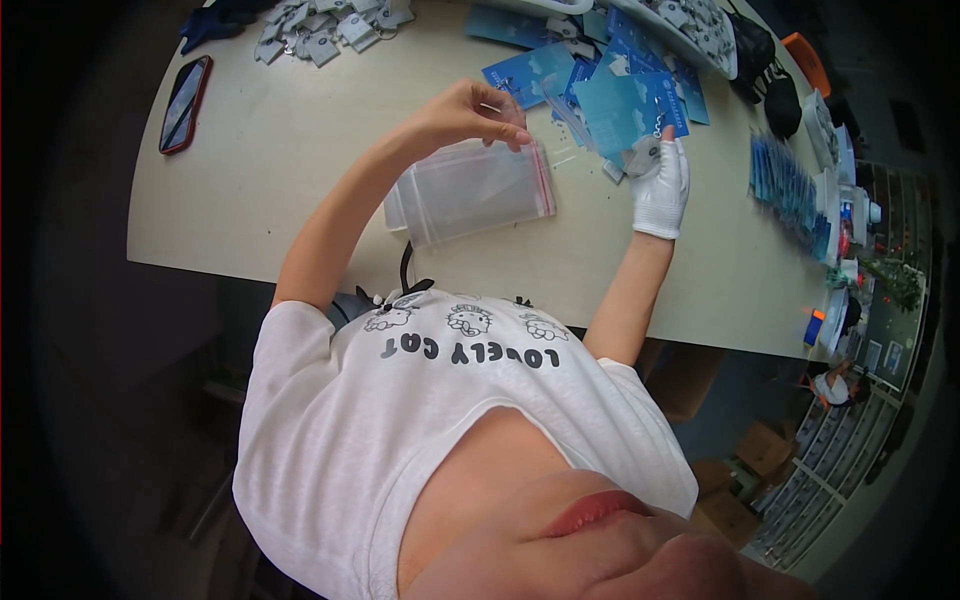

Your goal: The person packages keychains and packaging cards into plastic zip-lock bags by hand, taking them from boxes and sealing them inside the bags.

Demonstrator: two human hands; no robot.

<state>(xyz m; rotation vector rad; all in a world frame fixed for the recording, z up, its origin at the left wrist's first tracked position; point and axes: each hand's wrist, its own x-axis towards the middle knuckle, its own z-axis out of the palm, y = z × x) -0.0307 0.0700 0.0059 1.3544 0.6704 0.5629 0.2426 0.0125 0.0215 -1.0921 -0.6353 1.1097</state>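
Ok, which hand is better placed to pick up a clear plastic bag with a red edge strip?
Left, probably: the bare left hand is at the clear plastic bags; the white-gloved right hand holds a flat grey tag.

The bags point(470, 198) are thin, clear plastic, smooth and glossy where light catches them. The cards point(618, 108) look like smooth paper with a slight sheen. The tags point(321, 49) appear smooth, and the chain point(658, 123) shiny metal. The glove point(658, 200) is matt knit (finely textured), the shirt point(400, 400) soft cloth. The table point(300, 150) is smooth; the phone point(184, 105) has a glossy, glassy screen.
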